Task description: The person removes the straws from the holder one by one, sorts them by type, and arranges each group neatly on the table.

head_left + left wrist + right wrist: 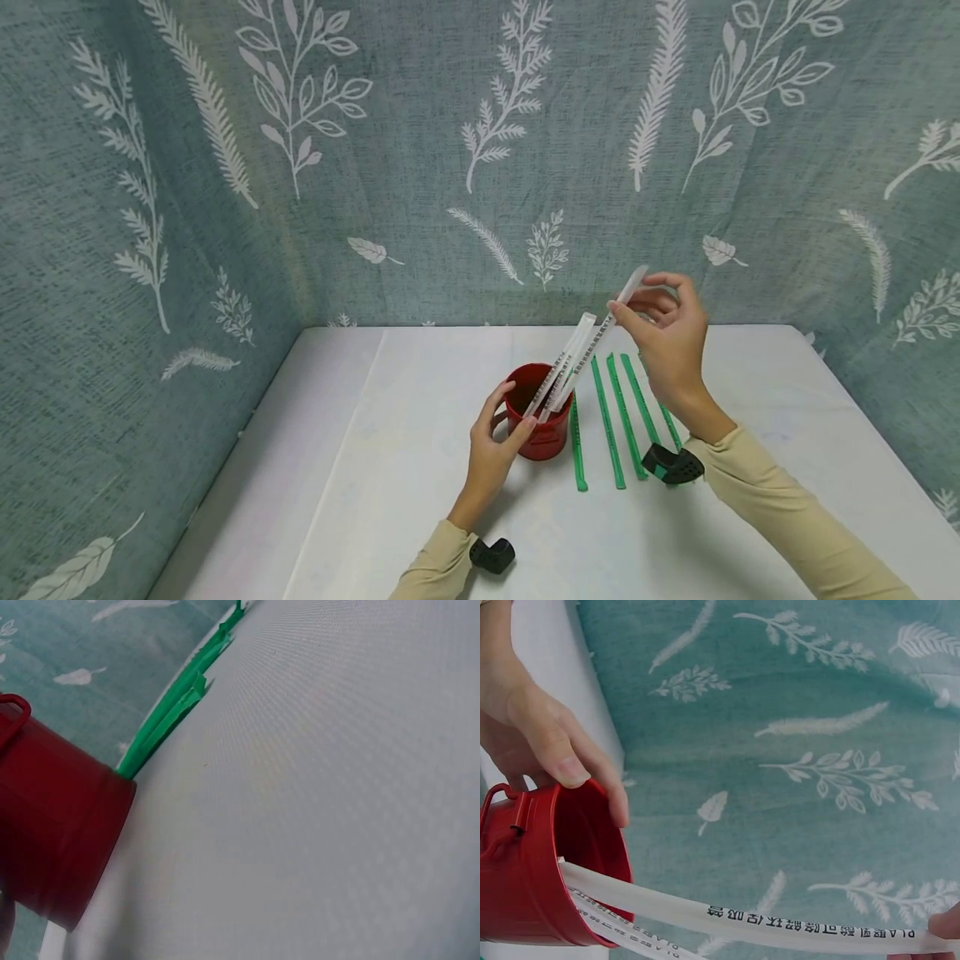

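Note:
My left hand (pixel 491 450) grips the rim of a small red metal bucket (pixel 543 442), thumb at the near side and fingers at the left. Two white paper-wrapped straws (pixel 558 363) lean in it toward the right. Above and to the right, my right hand (pixel 678 350) pinches another white wrapped straw (pixel 597 340) near its upper end. That straw slants down, its lower end at the bucket's mouth. In the right wrist view the held straw (pixel 780 924) carries dark printed characters. A wire handle (pixel 496 817) hangs at the bucket's side. The bucket's bottom inside is hidden.
Several green wrapped straws (pixel 606 421) lie side by side on the white table (pixel 390 467), right of the bucket and partly under my right forearm. Patterned teal cloth (pixel 420 167) stands behind the table and at both sides. Each wrist wears a black camera mount (pixel 492 556).

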Demonstrator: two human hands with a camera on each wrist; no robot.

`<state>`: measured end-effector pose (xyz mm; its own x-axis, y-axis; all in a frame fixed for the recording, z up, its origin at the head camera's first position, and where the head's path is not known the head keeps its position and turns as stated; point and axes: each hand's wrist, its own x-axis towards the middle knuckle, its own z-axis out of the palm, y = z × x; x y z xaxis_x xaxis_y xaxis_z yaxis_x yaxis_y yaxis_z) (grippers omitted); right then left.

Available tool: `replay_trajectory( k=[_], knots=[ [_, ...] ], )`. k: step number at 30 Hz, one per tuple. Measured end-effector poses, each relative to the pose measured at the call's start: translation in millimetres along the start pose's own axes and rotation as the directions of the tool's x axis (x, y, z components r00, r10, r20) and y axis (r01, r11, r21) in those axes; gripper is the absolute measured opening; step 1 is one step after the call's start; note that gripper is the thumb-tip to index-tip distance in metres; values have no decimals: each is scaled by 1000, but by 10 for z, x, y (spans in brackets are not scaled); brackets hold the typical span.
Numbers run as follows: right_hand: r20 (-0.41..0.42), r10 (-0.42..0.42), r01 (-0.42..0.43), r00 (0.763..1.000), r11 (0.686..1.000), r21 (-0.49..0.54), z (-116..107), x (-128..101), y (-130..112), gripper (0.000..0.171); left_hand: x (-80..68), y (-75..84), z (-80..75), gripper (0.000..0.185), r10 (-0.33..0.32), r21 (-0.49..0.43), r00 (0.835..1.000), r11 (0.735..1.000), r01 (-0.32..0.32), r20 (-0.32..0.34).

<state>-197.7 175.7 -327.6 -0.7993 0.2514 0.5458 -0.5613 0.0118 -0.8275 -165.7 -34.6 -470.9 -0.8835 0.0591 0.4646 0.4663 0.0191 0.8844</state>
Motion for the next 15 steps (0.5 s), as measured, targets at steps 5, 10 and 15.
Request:
replay_trajectory(
  k=[5,10,15],
  knots=[
    [-15,-20,20,1000,1000,24,-37,10,-57,38,-1,-6,-2,53,4,8,1000,1000,-4,-3],
    [-29,-53,55,998,996,72,-80,33,-127,37,0,2,2,53,5,2,1000,1000,-5,-3],
    [-34,-84,88,996,989,120,-115,73,-197,36,-5,17,-2,53,-6,1,1000,1000,6,-4]
  ],
)
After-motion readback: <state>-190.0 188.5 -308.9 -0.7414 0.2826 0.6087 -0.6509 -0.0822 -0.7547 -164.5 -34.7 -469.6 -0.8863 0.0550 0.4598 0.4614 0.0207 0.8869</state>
